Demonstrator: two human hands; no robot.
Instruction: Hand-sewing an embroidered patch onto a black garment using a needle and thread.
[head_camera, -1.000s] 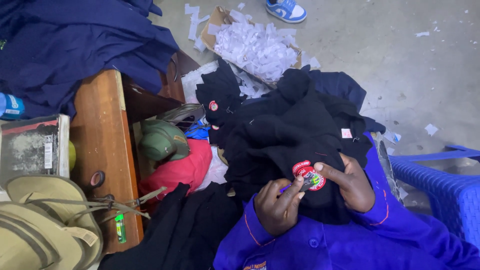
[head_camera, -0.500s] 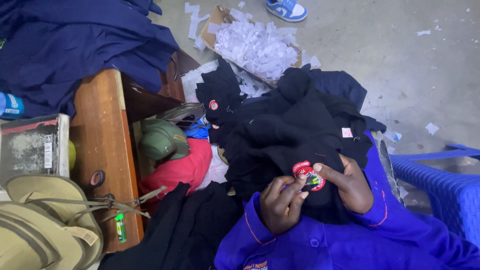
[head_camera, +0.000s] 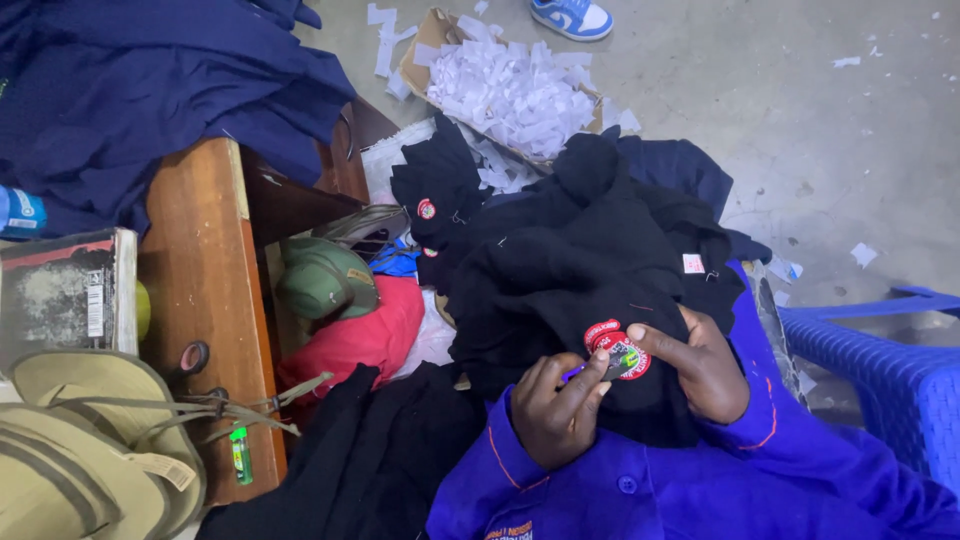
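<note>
I see my left hand (head_camera: 556, 417) pinching a small tool, perhaps a purple-handled cutter (head_camera: 592, 368), against the round red badge (head_camera: 618, 347) on a black garment (head_camera: 590, 270), my right hand (head_camera: 700, 362) steadying it. A wooden tabletop (head_camera: 205, 290) stands left.

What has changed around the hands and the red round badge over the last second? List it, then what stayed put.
Very little. The left hand shifted slightly up and right, bringing its small purple-handled tool closer over the red round embroidered badge. The right hand kept its thumb pressed by the badge on the black garment. Nothing was picked up or let go. The brown wooden table, green cap and blue plastic chair stayed as they were.
</note>
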